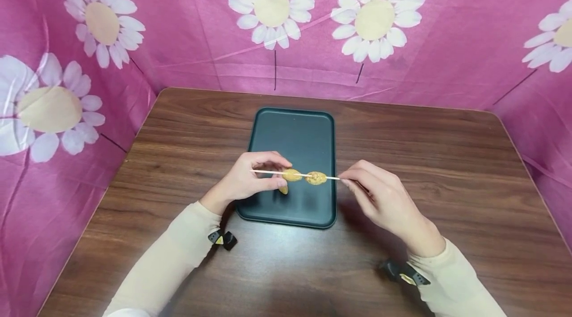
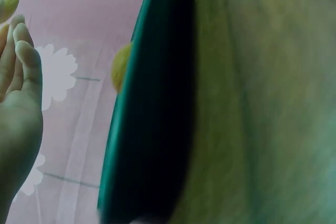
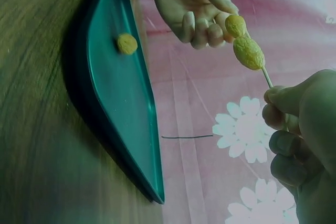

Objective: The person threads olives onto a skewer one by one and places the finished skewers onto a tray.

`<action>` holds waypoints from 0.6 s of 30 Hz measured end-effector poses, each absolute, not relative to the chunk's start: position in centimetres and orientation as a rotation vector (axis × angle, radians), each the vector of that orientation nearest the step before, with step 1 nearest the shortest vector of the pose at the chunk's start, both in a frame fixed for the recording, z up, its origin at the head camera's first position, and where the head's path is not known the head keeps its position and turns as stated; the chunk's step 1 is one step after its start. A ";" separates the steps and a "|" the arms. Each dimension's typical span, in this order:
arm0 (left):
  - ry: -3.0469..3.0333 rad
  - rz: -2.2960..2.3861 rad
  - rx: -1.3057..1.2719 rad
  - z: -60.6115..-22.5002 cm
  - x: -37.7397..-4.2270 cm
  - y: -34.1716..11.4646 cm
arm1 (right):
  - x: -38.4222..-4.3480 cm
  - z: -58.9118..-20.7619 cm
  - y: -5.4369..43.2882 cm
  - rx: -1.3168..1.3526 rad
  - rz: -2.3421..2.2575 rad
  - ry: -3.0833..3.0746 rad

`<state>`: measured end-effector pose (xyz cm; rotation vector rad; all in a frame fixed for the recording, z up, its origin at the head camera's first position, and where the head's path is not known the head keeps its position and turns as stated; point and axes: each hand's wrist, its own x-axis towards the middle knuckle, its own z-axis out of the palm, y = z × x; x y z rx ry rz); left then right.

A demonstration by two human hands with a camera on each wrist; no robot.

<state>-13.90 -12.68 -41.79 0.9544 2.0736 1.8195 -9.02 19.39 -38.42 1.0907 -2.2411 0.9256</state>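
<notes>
A thin pale skewer [image 1: 268, 172] is held level over a dark green tray [image 1: 295, 133] and bears two yellow-brown, wrinkled oval pieces. My left hand [image 1: 250, 178] pinches the left piece [image 1: 292, 174] between thumb and fingers, the skewer's far end crossing in front of the palm. The right piece [image 1: 316, 178] sits untouched on the skewer, a short gap away. From the right side, my right hand [image 1: 386, 200] pinches the skewer's bare end with thumb and fingertips. A third such piece [image 3: 127, 44] lies on the tray, partly hidden behind the left hand in the head view.
The tray lies on a brown wood-grain table [image 1: 424, 158]. Pink cloth [image 1: 187, 24] with large white flowers surrounds the table at the back and sides. Black bands with small devices [image 1: 222, 240] sit on both sleeved wrists.
</notes>
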 end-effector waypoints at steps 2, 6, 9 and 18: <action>2.094 1.798 0.983 -41.9 -14.2 -13.0 | -9.0 -38.4 19.7 1.061 0.925 -2.254; 2.087 1.758 1.032 -42.0 -14.8 -13.5 | -8.9 -38.3 20.5 1.009 0.930 -2.278; 2.088 1.715 1.036 -42.0 -15.1 -13.7 | -8.8 -38.4 21.2 0.980 0.937 -2.294; 2.222 1.495 0.926 -42.4 -15.6 -13.8 | -8.3 -39.3 22.6 0.904 0.896 -2.412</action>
